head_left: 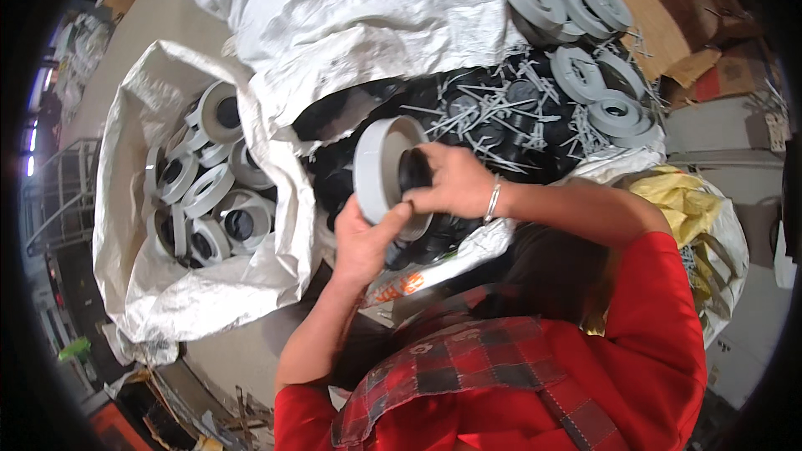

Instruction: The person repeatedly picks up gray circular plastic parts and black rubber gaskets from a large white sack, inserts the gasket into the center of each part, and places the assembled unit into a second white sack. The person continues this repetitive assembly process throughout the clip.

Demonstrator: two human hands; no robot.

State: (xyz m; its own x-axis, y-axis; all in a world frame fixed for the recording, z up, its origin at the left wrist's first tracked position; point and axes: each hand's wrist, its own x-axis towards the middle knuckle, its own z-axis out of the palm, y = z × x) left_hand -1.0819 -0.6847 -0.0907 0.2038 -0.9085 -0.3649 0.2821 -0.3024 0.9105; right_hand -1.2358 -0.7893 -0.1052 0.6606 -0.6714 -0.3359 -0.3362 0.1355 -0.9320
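My left hand [362, 244] grips a light grey plastic ring-shaped part [373, 169] by its lower side, tilting it upright in front of me. With its fingers closed round a round black cap [413, 170], my right hand [458, 180] presses it at the middle of the grey part's open face. How far the cap sits inside is hidden by my fingers. Beneath both hands lies a heap of similar black parts [331, 188]. A metal bangle circles my right wrist.
To the left stands an open white woven sack [188, 313] with grey rings [208, 190], several with black centres. More grey rings [576, 73] are stacked at far right, beside scattered thin pale sticks [480, 113]. A white sack [359, 8] lies at the back; a yellow bag [681, 205] is at right.
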